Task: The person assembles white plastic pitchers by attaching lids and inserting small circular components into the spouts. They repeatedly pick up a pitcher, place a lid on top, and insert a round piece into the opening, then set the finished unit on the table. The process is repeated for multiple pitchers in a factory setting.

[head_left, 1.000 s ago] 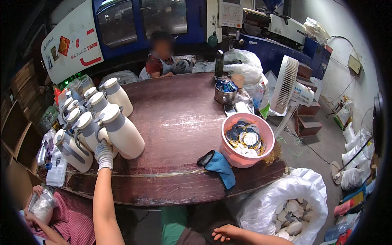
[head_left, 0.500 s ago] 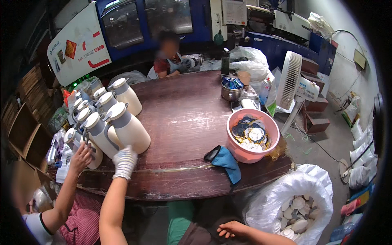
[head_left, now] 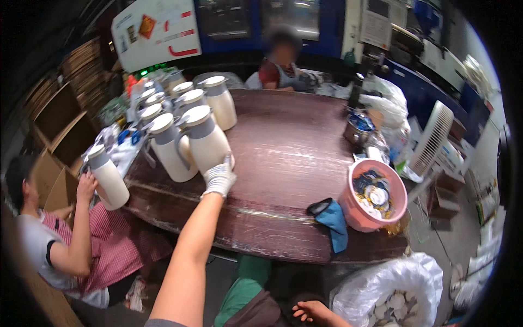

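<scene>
My left hand (head_left: 219,181), in a white striped knit glove, is at the lower right side of a cream vacuum jug (head_left: 208,146) with a grey collar and white lid. Its fingers are stretched out against the jug's base, not wrapped round it. Several similar jugs stand grouped behind and beside it, one of them a cream jug (head_left: 175,155) just to the left. My bare right hand (head_left: 310,312) hovers low near my lap, with nothing in it and its fingers loosely apart. At the left, a co-worker's hand (head_left: 87,188) holds another jug (head_left: 109,180) tilted off the table's edge.
On the dark red table (head_left: 283,147), a pink bucket (head_left: 354,204) holds round discs beside a blue cloth (head_left: 331,220). A metal pot (head_left: 357,133) and a white fan (head_left: 433,139) are farther right. A plastic sack (head_left: 348,294) of white pieces stands below. Another person (head_left: 280,65) sits across.
The view has swung left. The co-worker has pulled one jug away from the group, leftward past the table edge. My gloved hand stays by the front jug, its fingers now against its base.
</scene>
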Demonstrator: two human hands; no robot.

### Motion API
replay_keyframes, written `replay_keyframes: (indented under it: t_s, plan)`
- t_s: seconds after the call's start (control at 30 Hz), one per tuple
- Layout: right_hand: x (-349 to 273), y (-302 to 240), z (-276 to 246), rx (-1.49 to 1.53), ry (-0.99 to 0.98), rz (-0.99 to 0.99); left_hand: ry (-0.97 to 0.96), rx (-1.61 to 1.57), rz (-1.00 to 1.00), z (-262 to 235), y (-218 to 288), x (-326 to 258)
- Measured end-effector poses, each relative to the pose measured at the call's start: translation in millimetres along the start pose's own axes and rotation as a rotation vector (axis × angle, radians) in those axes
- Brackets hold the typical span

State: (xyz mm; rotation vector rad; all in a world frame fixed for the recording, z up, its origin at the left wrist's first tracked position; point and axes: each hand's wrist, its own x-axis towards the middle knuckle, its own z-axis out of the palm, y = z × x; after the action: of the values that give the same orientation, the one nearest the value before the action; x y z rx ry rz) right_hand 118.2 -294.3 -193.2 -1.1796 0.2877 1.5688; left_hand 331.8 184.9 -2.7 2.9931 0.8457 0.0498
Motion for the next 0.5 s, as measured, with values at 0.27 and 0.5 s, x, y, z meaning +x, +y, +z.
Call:
replay_keyframes:
  t_s: [0.27, 0.5]
  plan:
    - [-26, -22, 37, 0.003, 0.133, -0.09, -0.17, -0.14, -0.341, 12, -42, -7]
    - [-19, -17, 16, 0.095, -0.019, 0.008, 0.52, -0.329, 0.301, 85, -18, -92]
